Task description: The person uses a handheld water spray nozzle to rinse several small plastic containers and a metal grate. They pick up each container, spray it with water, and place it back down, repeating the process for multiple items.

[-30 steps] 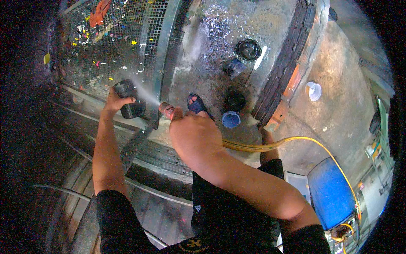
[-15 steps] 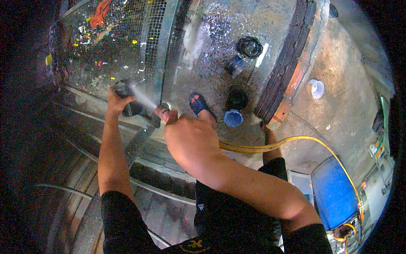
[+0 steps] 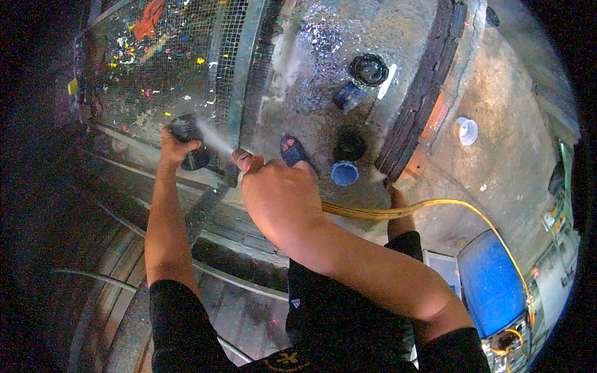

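Note:
My left hand (image 3: 176, 149) is closed around a dark, rounded container-like piece (image 3: 185, 128), held over the near edge of a wire mesh screen (image 3: 149, 81). Its exact kind is hard to make out. In my right hand (image 3: 280, 186) is a red-orange spray nozzle (image 3: 244, 160), fingers wrapped round it and partly hidden by the back of the hand. A white jet of spray (image 3: 216, 137) shoots from the nozzle onto the dark piece. From behind my right hand a yellow hose (image 3: 373, 213) trails off to the right.
Bright scraps and an orange-red cloth (image 3: 149, 20) lie on the mesh. On the wet floor are a blue cup (image 3: 344, 173), a black ring-shaped part (image 3: 369, 69) and a sandalled foot (image 3: 292, 149). A white cup (image 3: 466, 131) and a blue container (image 3: 492, 283) are at the right.
The dark piece in my left hand has turned slightly, showing more of its upper part. The nozzle has shifted a little to the right and still sprays.

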Available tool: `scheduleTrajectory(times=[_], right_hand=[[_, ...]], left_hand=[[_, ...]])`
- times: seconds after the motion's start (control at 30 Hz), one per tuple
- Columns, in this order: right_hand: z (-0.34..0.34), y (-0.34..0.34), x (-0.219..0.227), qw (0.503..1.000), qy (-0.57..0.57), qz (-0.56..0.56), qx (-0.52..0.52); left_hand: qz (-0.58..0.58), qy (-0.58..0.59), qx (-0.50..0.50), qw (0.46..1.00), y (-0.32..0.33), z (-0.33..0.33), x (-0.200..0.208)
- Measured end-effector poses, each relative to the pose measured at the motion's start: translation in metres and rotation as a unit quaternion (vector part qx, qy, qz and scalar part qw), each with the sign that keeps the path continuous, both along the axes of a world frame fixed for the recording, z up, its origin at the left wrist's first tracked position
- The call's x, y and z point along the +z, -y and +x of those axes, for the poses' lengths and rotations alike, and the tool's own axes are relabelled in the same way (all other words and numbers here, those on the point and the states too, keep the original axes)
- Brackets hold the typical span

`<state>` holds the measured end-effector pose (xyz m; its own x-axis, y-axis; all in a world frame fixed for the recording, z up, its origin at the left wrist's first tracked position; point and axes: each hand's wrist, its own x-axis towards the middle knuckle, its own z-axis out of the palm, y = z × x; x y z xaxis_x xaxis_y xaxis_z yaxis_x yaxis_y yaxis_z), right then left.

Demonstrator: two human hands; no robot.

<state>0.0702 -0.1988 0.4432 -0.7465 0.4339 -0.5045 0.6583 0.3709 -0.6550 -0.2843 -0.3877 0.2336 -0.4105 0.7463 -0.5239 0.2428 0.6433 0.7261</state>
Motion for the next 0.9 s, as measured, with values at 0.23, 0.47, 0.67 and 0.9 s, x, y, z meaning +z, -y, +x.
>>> scheduleTrajectory(times=[0.23, 0.47, 0.67, 0.9], right_hand=[[-0.003, 0.004, -0.009, 0.998, 0.005, -0.012, -0.057], [0.019, -0.002, 0.001, 1.000, 0.004, 0.002, 0.020], [0.034, -0.019, 0.021, 0.999, 0.010, -0.004, 0.041], [0.040, -0.008, 0.028, 0.999, -0.036, 0.036, 0.014]], left_hand=[[0.020, 0.009, -0.021, 1.000, -0.002, -0.005, -0.009], [0.089, -0.113, -0.032, 0.989, -0.006, 0.013, -0.014], [-0.137, -0.200, -0.123, 0.962, 0.009, -0.021, -0.005], [-0.168, -0.429, -0.178, 0.869, 0.023, -0.022, -0.023]])
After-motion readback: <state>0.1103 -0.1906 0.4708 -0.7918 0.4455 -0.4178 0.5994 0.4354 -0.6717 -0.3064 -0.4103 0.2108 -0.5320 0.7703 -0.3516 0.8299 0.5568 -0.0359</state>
